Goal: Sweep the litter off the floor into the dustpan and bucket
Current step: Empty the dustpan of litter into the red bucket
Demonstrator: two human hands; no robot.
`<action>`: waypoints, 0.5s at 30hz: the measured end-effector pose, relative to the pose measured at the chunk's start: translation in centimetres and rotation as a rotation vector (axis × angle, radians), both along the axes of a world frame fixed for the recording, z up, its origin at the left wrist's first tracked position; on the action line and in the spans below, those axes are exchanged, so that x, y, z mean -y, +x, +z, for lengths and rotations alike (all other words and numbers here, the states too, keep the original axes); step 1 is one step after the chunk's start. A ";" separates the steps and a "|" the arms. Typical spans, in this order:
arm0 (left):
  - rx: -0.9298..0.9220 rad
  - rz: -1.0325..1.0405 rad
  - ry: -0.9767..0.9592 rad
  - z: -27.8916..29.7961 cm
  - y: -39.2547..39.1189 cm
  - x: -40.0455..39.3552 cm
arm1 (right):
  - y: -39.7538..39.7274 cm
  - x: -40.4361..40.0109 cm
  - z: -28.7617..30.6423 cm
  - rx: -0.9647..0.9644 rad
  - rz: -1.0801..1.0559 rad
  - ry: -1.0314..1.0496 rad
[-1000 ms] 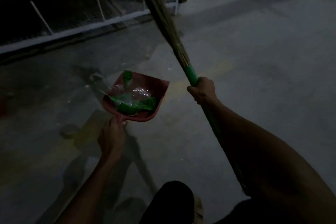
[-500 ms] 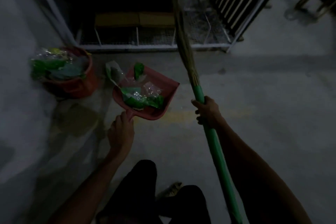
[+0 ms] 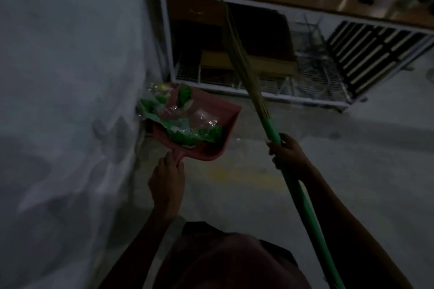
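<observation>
Grey concrete floor (image 3: 352, 183) filled most of the dim view, with a pale wall (image 3: 58, 77) rising to the left of both hands. Beyond the hands stood a white-framed wire rack (image 3: 258, 91) holding flat brown boards, its far end blurred.

Next in size, the broom (image 3: 277, 138) ran as one long diagonal: green handle low and near the body, straw bristles up and away toward the rack, lifted off the floor. The right hand (image 3: 290, 155) was the grip on it, fingers wrapped tight round the green shaft just below the point where the straw began.

The red dustpan (image 3: 218, 122) sat directly ahead of the left hand (image 3: 166, 183), mouth pointing away toward the foot of the wall, and held off the floor as far as the frame showed. That grip was narrow, fingers curled round the pan's short handle at its near end. Green wrappers and clear plastic litter (image 3: 187, 124) were heaped in the pan, some spilling past its far lip.

No bucket could be made out for certain; more green and clear wrapping showed just beyond the pan's far-left edge, against the wall. Judged from that, the tipping step looked close, and the left hand, the nearer one, would carry it, with the pan's long axis already aimed at that corner.
</observation>
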State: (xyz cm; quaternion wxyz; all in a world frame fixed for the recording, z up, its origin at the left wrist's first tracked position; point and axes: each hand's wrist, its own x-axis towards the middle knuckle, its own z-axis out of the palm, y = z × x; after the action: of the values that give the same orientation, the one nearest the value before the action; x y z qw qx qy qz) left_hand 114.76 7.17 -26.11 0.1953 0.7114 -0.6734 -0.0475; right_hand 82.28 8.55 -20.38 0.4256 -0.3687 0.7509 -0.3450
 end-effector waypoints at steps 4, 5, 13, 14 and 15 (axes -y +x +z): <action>-0.053 0.021 -0.014 1.3 4.1 3.9 | 2.7 2.4 0.2 0.040 0.053 0.034; -0.112 0.027 0.002 1.3 4.8 5.0 | 2.9 3.4 0.4 0.058 0.062 0.050; -0.480 0.113 0.151 1.3 5.0 11.6 | 3.6 13.8 1.1 0.123 0.102 0.083; -0.480 0.122 0.189 1.2 4.8 12.5 | 3.7 15.1 0.8 0.135 0.104 0.088; -0.483 0.128 0.228 0.8 4.7 13.5 | 3.6 16.5 0.2 0.150 0.104 0.099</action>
State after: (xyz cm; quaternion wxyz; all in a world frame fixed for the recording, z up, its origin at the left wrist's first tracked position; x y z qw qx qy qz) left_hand 119.41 -6.33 -25.32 0.2713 0.7381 -0.5512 -0.2788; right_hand 85.84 -7.95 -20.15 0.5156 -0.3590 0.7129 -0.3115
